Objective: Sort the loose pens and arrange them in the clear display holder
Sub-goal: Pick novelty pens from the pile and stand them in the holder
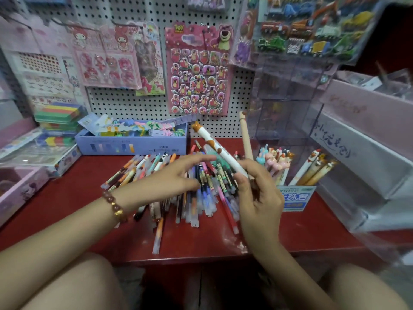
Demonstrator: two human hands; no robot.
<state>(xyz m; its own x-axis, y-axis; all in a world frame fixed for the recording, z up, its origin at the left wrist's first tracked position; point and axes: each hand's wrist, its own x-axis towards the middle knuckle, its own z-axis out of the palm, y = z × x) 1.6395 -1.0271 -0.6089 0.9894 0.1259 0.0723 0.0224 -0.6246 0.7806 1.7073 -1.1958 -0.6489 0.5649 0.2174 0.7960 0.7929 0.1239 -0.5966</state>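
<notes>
1. Right hand (257, 193) is curled round a white, brown-spotted pen (221, 151), which sits tilted above the loose pen pile (201, 191) on the red desk (78, 198).
2. Left hand (176, 175) is over the pile, fingers spread, holding nothing.
3. I'd slot it cap-up beside the matching pens (312, 168) in the clear display holder (286, 121).

Backs onto a white pegboard wall (125, 104) hung with pink sticker sheets (199, 86). Carries, on the red counter (67, 193), a blue cardboard box (138, 146) at the rear and pale boxes (362, 166) stacked at right. Dim, even light.
</notes>
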